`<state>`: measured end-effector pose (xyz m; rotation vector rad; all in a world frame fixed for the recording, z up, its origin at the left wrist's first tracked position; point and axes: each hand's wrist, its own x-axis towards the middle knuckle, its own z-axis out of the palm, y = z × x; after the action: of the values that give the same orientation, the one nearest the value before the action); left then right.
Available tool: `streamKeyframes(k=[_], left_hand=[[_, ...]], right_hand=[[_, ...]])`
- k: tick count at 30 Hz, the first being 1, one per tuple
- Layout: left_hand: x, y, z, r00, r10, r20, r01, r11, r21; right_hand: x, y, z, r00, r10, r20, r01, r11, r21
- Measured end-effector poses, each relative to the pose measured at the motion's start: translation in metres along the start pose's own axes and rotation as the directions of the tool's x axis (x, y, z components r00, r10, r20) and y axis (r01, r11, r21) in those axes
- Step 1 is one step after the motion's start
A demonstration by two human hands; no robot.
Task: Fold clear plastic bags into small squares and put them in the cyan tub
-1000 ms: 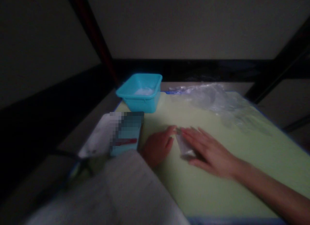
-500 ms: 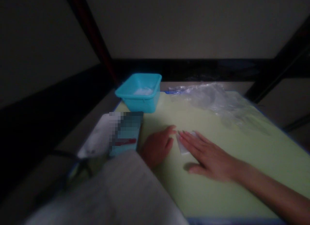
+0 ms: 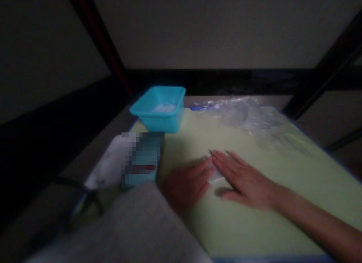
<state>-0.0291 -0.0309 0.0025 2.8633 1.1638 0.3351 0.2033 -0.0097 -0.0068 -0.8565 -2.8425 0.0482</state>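
A small, flat, whitish square piece (image 3: 217, 176), perhaps a clear plastic packet, lies on the yellow-green tabletop (image 3: 243, 229). My right hand (image 3: 243, 178) rests flat over its right part, fingers stretched out and thumb apart. From the left, my left hand (image 3: 188, 183) reaches in with its fingers extended and somewhat blurred. Its fingertips are at the piece's left edge, close to my right fingertips. Most of the piece is hidden under the hands, and its exact kind cannot be made out.
A turquoise plastic basin (image 3: 162, 121) with whitish contents stands at the back left. Crumpled clear plastic (image 3: 246, 114) lies along the back right. Left of my hands are a blurred-out flat teal object (image 3: 144, 161), a whitish item (image 3: 106, 163) and a dark strap (image 3: 96, 199).
My left hand has spread out from a curled pose and its fingers now reach the piece's left edge. My right hand stays nearly in place. The view has shifted slightly.
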Motion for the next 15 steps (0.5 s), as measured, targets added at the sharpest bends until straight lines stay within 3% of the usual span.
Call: streamKeyframes(k=[7,15], left_hand=[[0.002,0.005,-0.007,0.978,-0.101,0.181,0.086,0.992,0.087],[0.001,0.003,-0.014,0.973,-0.09,0.212,0.091,0.996,0.002]], right_hand=[[0.0,0.001,0.001,1.0,0.019,0.014,-0.02,0.999,0.034],[-0.003,0.004,0.001,0.999,0.029,0.033,-0.031,0.997,0.063]])
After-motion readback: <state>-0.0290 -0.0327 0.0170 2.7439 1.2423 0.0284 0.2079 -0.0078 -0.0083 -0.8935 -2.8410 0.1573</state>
